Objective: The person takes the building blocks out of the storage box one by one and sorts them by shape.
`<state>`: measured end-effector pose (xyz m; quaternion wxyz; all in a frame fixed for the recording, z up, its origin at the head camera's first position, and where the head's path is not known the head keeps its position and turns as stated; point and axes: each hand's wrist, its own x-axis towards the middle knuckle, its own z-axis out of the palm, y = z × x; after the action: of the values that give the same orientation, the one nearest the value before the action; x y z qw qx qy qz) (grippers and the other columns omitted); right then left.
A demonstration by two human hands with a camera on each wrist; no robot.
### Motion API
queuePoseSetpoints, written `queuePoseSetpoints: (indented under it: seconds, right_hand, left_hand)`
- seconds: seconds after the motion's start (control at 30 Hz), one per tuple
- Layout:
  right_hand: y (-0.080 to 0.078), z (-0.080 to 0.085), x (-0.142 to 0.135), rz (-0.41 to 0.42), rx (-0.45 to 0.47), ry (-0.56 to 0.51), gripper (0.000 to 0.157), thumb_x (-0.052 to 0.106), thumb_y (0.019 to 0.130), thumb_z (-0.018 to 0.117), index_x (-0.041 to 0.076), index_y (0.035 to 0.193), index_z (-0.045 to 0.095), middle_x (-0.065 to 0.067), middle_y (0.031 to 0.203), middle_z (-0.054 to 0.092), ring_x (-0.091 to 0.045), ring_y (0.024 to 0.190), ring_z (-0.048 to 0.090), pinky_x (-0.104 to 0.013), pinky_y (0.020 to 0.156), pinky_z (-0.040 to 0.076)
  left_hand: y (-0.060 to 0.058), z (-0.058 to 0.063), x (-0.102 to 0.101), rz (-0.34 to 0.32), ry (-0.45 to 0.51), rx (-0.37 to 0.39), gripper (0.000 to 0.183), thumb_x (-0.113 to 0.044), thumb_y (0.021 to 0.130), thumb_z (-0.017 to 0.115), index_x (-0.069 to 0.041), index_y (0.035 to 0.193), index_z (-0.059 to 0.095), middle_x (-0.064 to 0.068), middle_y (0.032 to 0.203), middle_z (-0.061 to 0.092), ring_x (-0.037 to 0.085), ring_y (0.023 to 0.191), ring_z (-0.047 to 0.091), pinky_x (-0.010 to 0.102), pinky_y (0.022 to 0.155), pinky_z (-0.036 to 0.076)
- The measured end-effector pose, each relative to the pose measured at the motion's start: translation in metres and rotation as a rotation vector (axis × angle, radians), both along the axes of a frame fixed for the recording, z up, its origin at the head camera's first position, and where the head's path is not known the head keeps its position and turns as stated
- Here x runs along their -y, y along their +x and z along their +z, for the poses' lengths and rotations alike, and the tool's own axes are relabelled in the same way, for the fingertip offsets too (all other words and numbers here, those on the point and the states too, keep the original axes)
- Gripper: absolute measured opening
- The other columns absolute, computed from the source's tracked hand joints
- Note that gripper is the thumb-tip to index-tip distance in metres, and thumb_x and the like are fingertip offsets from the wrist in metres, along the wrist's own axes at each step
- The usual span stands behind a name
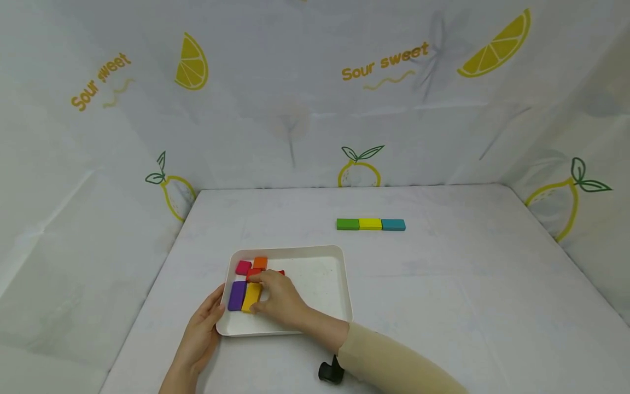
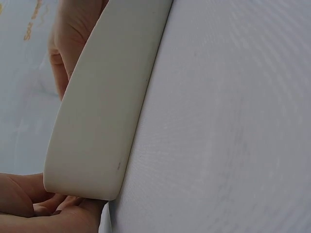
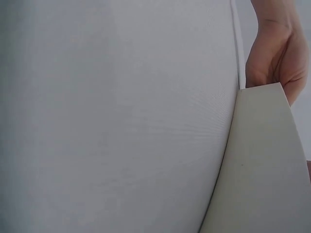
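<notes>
A white rectangular tray [image 1: 319,284] lies on the table, with several coloured blocks in its left half. My left hand [image 1: 200,328] holds the tray by its left side near the front corner, the thumb up at the rim. In the left wrist view, the fingers of that left hand [image 2: 53,208] meet the tray's outer wall [image 2: 104,97]. Reaching over the tray, my right hand [image 1: 280,300] pinches a yellow-orange block [image 1: 251,297] between thumb and fingertips at its two ends. Beside that block lies a purple block [image 1: 237,296]. Behind are a pink block [image 1: 243,267], an orange block [image 1: 260,263] and red ones, partly hidden by the hand.
Farther back on the white-covered table [image 1: 443,284], a green block [image 1: 347,224], a yellow block [image 1: 370,224] and a blue block [image 1: 393,225] stand end to end in a row. A small black object [image 1: 331,372] sits near the right sleeve. Lemon-printed cloth rises behind the table.
</notes>
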<state>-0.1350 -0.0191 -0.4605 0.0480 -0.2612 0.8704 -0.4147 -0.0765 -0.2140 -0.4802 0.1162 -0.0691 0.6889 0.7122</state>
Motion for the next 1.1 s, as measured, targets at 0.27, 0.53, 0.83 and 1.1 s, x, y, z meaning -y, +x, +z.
queuePoseSetpoints:
  seconds: [0.27,0.53,0.83,1.1]
  right_hand:
    - [0.0,-0.001,0.007,-0.056,0.009,0.009,0.051,0.012,0.076,0.084,0.006,0.124,0.066,-0.006,0.123,0.068,-0.019,0.114,0.061,-0.03,0.103,0.051]
    - [0.001,-0.001,0.011,-0.072,0.014,0.078,0.051,0.012,0.077,0.084,0.007,0.124,0.066,-0.005,0.126,0.067,-0.021,0.118,0.059,-0.033,0.106,0.05]
    - [0.002,0.0,0.01,-0.062,-0.026,0.132,0.057,0.018,0.073,0.086,0.008,0.125,0.066,-0.003,0.127,0.067,-0.019,0.12,0.058,-0.032,0.106,0.05]
    - [0.005,0.002,0.009,-0.034,-0.088,0.207,0.055,0.018,0.073,0.085,0.008,0.124,0.066,-0.003,0.123,0.068,-0.018,0.116,0.059,-0.03,0.104,0.051]
  left_hand:
    - [0.001,-0.001,0.001,-0.014,0.016,-0.017,0.06,-0.028,0.108,0.039,-0.01,0.159,0.013,0.012,0.168,0.007,-0.016,0.126,0.037,0.001,0.099,0.039]
    - [0.0,0.0,-0.001,-0.01,0.019,-0.007,0.059,-0.026,0.108,0.039,-0.012,0.159,0.013,0.01,0.169,0.007,0.017,0.151,0.019,0.0,0.098,0.038]
    - [0.0,0.0,0.0,-0.023,0.026,-0.021,0.061,-0.026,0.107,0.04,-0.01,0.159,0.012,0.011,0.168,0.006,-0.009,0.138,0.032,0.0,0.099,0.037]
    - [0.001,0.0,0.0,-0.018,0.039,-0.04,0.062,-0.026,0.107,0.041,-0.007,0.159,0.012,0.014,0.168,0.007,-0.027,0.116,0.04,0.0,0.099,0.038]
